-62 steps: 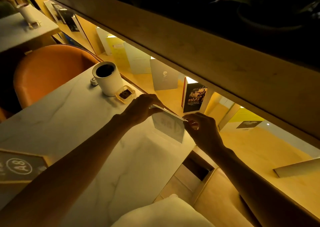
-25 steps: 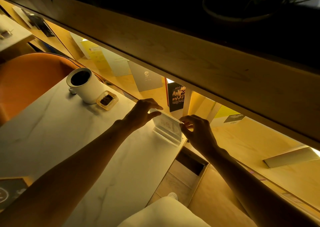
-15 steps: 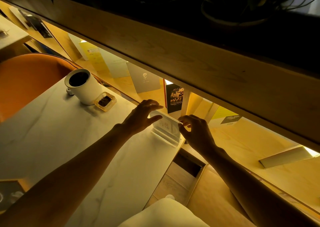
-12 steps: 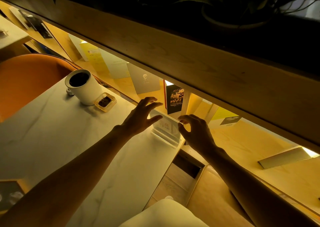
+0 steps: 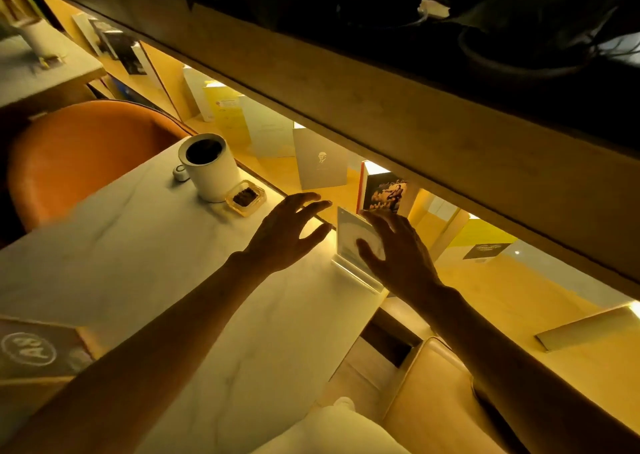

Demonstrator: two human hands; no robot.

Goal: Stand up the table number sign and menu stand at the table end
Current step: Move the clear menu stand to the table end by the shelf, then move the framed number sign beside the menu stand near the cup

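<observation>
Fingers spread and holding nothing, the left hand point(image 5: 284, 235) hovers just left of the clear menu stand point(image 5: 353, 245), while the right hand point(image 5: 398, 252), fingers likewise apart, overlaps the stand's right side; contact cannot be judged. The stand sits upright at the marble tabletop's point(image 5: 138, 245) far corner. The table number sign point(image 5: 38, 349) lies at the near left edge, well apart.

both hands, left point(image 5: 280, 235) and right point(image 5: 398, 256), have let go; menu stand point(image 5: 353, 245) now stands alone (fingers spread).
</observation>
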